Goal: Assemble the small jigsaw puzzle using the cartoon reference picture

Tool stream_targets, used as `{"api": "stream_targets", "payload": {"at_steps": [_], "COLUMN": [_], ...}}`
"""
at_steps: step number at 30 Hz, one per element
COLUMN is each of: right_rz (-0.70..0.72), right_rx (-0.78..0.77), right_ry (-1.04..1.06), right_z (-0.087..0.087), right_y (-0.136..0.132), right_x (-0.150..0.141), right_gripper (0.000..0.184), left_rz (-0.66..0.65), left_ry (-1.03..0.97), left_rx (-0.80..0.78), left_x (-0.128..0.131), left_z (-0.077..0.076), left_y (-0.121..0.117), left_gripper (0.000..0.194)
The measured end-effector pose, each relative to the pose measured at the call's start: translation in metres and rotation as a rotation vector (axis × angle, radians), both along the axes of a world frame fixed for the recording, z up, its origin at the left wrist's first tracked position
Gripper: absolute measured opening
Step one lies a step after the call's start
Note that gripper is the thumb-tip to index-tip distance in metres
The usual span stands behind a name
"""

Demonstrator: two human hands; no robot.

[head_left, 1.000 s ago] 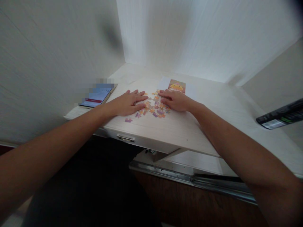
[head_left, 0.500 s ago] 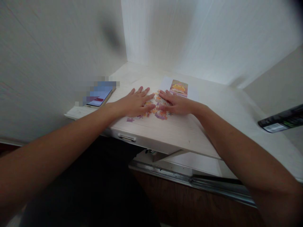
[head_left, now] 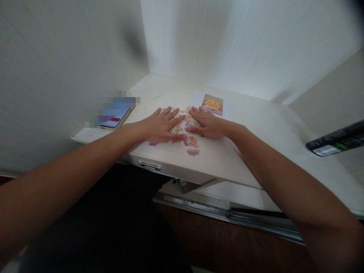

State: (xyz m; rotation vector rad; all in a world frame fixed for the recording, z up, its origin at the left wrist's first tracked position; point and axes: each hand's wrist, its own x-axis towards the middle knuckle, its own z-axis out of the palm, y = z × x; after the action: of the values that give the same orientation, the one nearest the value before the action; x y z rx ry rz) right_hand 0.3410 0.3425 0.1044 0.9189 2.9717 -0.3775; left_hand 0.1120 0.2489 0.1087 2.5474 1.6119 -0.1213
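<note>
Many small jigsaw puzzle pieces (head_left: 192,141) in orange, purple and white lie in a loose heap on the white desk (head_left: 170,154). My left hand (head_left: 163,126) rests palm down over the left side of the heap, its fingers spread. From the right, my right hand (head_left: 209,124) lies flat on the pieces, fingers stretched out. The fingertips of both hands come close together over the heap. Pieces under the palms are hidden. Just behind my right hand lies a picture card (head_left: 212,104) with a yellow figure, partly on a white sheet (head_left: 196,98).
A phone (head_left: 118,112), partly pixelated, stands at the desk's left side. A black cylindrical can (head_left: 335,140) is at the far right. Walls close in the desk behind and on the left. A drawer handle (head_left: 149,165) sits on the front, with an open shelf beside it.
Both hands have shifted slightly over the heap, still flat. Some pieces have spread toward the front edge, below my left thumb. The whole view has moved a little.
</note>
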Motion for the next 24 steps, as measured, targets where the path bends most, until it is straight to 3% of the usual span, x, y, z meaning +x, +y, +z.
{"api": "stream_targets", "payload": {"at_steps": [5, 12, 15, 18, 21, 24], "right_rz": [-0.017, -0.012, -0.03, -0.012, 0.029, 0.058], "right_rx": [-0.023, -0.059, -0.04, 0.025, 0.067, 0.073], "right_ry": [-0.031, -0.041, 0.018, 0.119, 0.157, 0.17], "right_z": [-0.001, 0.004, 0.004, 0.003, 0.002, 0.003], "right_y": [0.003, 0.002, 0.002, 0.002, 0.0, -0.003], "right_x": [0.001, 0.003, 0.002, -0.001, -0.003, -0.005], "right_gripper": [0.111, 0.125, 0.112, 0.092, 0.082, 0.077], "left_rz": [0.031, 0.057, 0.091, 0.213, 0.32, 0.273], "left_ry": [0.014, -0.079, -0.33, -0.623, -0.646, -0.616], "left_rx": [-0.004, -0.012, 0.087, 0.221, 0.268, 0.299], "left_x": [0.0, -0.007, -0.014, -0.021, -0.025, -0.027], "left_z": [0.002, -0.002, -0.005, -0.005, -0.006, -0.008], "left_y": [0.002, 0.014, 0.018, 0.018, 0.014, 0.01], "left_gripper": [0.075, 0.081, 0.078, 0.066, 0.053, 0.043]}}
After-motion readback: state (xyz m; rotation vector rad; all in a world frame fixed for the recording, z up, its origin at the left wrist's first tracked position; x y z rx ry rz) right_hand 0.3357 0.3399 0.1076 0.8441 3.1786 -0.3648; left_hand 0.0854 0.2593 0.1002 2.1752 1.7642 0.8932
